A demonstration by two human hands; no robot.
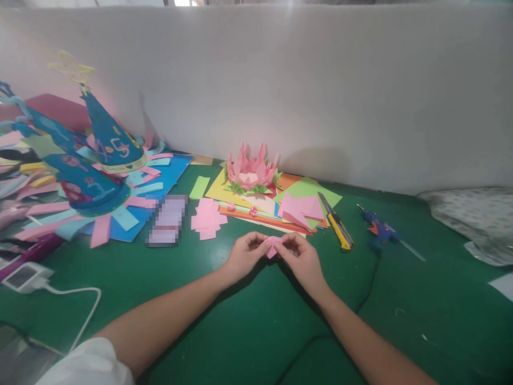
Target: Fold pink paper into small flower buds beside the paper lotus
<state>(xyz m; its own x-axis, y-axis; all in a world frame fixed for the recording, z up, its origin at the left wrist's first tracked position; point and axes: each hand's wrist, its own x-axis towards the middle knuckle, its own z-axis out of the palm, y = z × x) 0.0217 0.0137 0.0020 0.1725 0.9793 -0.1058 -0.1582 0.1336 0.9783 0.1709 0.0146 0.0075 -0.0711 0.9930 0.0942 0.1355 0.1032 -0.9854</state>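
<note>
Between my two hands is a small folded piece of pink paper [273,249], held just above the green table. My left hand [248,255] pinches its left side, and my right hand [300,258] pinches its right side; both thumbs press on the front. Fingers behind the paper are partly hidden. Beyond the hands, two small pink paper roses [253,211] lie on a stack of coloured paper. Loose pink sheets [301,210] rest on that stack's right part. To the left is a spread pile of pink paper pieces [207,218]. A pink paper lotus [251,170] with green leaves stands behind.
A yellow utility knife [337,225] and a blue glue gun [382,230] with a cord lie on the right. At left stand blue cone hats [112,133] among paper strips, near a white charger [27,277] with a cable. A pale wall [360,96] closes the back.
</note>
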